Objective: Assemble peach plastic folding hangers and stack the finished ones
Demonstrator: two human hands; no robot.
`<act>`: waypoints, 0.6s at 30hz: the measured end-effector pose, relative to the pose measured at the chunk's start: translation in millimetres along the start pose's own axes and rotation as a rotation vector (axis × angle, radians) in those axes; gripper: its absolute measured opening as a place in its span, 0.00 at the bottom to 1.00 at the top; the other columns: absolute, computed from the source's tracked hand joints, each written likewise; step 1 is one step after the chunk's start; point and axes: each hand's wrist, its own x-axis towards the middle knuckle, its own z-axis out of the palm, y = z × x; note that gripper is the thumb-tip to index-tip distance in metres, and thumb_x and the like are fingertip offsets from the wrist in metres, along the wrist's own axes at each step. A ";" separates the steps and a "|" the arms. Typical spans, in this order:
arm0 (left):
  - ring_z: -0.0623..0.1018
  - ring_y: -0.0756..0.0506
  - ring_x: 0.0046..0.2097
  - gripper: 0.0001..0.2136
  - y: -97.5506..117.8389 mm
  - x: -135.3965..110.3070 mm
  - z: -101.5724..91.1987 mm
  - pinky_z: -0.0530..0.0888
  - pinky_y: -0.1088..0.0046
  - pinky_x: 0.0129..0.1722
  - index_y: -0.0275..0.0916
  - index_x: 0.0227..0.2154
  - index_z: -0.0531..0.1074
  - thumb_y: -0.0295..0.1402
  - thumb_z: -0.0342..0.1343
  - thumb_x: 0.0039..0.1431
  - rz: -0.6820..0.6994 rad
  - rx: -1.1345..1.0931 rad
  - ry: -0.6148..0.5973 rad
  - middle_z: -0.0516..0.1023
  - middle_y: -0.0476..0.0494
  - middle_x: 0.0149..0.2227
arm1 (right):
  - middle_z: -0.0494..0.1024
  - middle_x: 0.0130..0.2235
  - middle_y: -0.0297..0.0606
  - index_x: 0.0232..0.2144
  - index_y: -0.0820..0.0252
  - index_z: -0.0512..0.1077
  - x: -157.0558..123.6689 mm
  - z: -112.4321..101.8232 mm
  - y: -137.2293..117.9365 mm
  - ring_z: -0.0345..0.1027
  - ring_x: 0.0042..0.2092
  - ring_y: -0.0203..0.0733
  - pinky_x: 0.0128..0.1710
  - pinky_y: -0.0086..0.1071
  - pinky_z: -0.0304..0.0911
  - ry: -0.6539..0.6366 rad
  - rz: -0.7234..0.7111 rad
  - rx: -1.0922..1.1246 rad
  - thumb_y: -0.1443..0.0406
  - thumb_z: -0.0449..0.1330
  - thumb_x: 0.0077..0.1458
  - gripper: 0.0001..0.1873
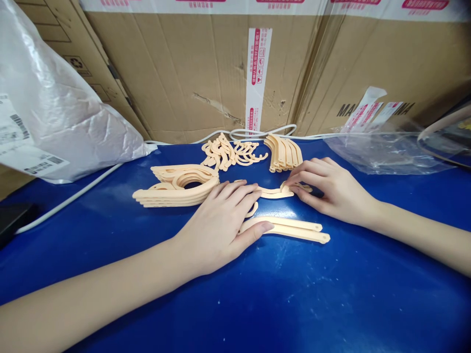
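Note:
My left hand (224, 223) lies palm down with its fingers stretched out, fingertips resting at the near end of a cream plastic hanger arm (275, 193). Its thumb rests across two longer hanger arms (294, 230) lying side by side. My right hand (333, 189) is closed in a pinch at the right end of the upper hanger arm, where a small cream part sits under the fingertips; the fingers partly hide it. Between the hands a curved hook (252, 211) shows beside my left fingers. My left hand covers what lies beneath it.
Left of my hands, cream hanger pieces (176, 196) are stacked. Behind lie a heap of loose hooks (228, 153) and a row of curved arms (283, 153). Cardboard boxes (184, 73) wall the back of the blue table (257, 304). A clear bag (371, 152) lies at right.

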 end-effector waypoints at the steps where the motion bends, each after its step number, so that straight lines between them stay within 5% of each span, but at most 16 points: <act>1: 0.62 0.38 0.62 0.25 0.0 -0.2 -0.2 0.58 0.55 0.61 0.34 0.57 0.64 0.48 0.41 0.68 0.000 0.001 0.002 0.66 0.39 0.61 | 0.76 0.42 0.41 0.39 0.58 0.72 0.0 0.4 0.3 0.69 0.43 0.46 0.42 0.41 0.60 0.001 0.004 0.006 0.65 0.53 0.62 0.08; 18: 0.56 0.38 0.66 0.31 -1.0 -1.2 1.0 0.55 0.51 0.64 0.33 0.62 0.59 0.52 0.37 0.67 -0.041 -0.017 -0.058 0.59 0.38 0.65 | 0.74 0.47 0.43 0.44 0.57 0.67 -0.8 1.8 3.5 0.66 0.49 0.50 0.46 0.46 0.62 0.000 0.041 0.153 0.73 0.50 0.55 0.15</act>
